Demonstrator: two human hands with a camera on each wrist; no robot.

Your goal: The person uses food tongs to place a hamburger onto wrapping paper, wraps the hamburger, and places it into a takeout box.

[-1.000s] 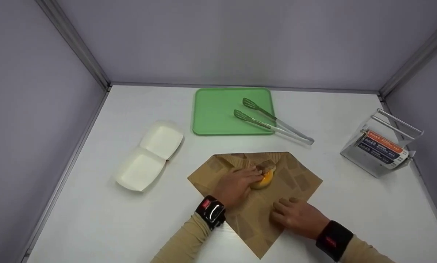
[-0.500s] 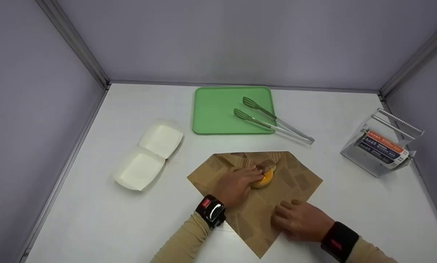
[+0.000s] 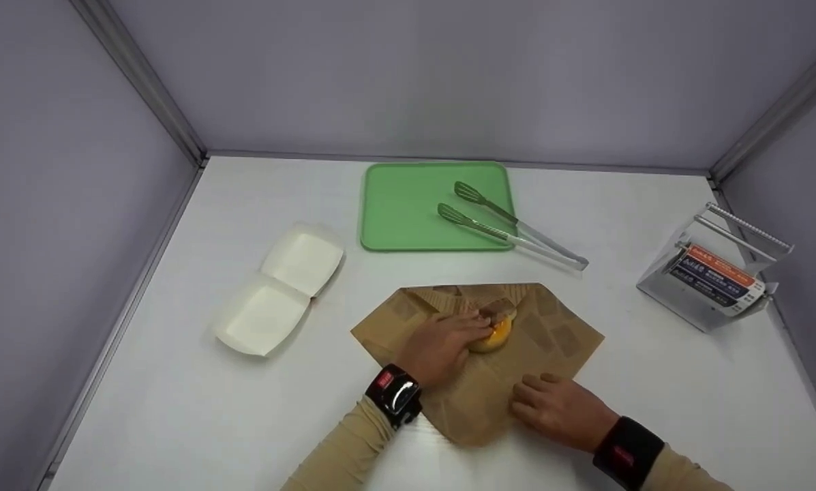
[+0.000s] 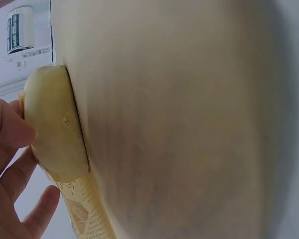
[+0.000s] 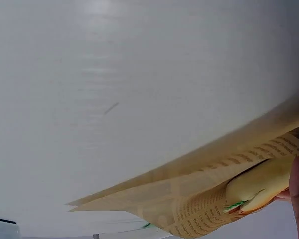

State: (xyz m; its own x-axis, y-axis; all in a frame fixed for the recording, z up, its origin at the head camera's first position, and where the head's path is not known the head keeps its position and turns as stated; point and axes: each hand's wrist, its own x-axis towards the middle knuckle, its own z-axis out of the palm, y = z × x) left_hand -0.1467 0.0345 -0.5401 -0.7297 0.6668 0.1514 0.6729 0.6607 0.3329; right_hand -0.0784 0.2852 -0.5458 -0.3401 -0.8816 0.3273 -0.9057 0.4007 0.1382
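A hamburger (image 3: 494, 341) with orange cheese and a brown layer lies on a sheet of printed brown wrapping paper (image 3: 551, 334). My left hand (image 3: 435, 349) holds the hamburger from the left, fingers over its top. In the left wrist view, the fingertips touch the pale bun (image 4: 55, 124). At the sheet's near right edge, my right hand (image 3: 561, 409) pinches the wrapping paper with curled fingers; their tips are hidden. The right wrist view has the raised paper (image 5: 189, 194) slanting up beside the hamburger (image 5: 261, 184), where a bit of green shows.
A white takeaway box (image 3: 281, 290) stands unfolded at left. Behind the paper, tongs (image 3: 510, 235) lie partly across a green tray (image 3: 404, 208). To the right is a metal holder (image 3: 687, 300) with printed packets (image 3: 714, 276). Walls enclose the white table (image 3: 196, 423).
The paper's near corner has risen from the table and turned away from me. My right hand has shifted only slightly; my left hand keeps its place on the hamburger.
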